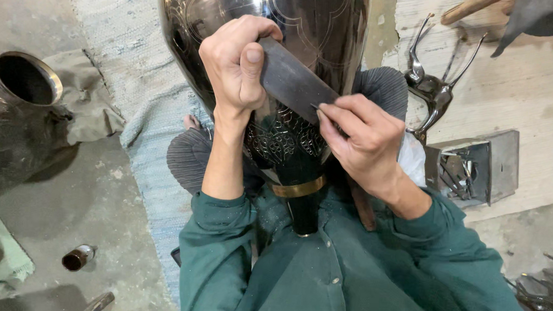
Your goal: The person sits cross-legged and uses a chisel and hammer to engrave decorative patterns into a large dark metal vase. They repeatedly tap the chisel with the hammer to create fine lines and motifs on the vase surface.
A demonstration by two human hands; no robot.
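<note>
A large dark polished metal vase (305, 28) with engraved line patterns lies between my knees, its narrow neck with a brass band (298, 189) pointing at my chest. Across its belly lies a flat dark strip (294, 82), like a template or abrasive sheet. My left hand (237, 65) pinches the strip's upper left end against the vase. My right hand (360, 137) presses the strip's lower right end with fingertips and seems to hold a thin pointed tool at the strip's edge, mostly hidden. Both sleeves are green.
A second dark metal vessel with an open mouth (25, 79) lies at the left on cloth. A small brown bottle (78, 257) stands on the concrete floor. At the right are a shiny metal figurine (435, 90), a metal box with tools (472, 168) and a pale woven mat (132, 77).
</note>
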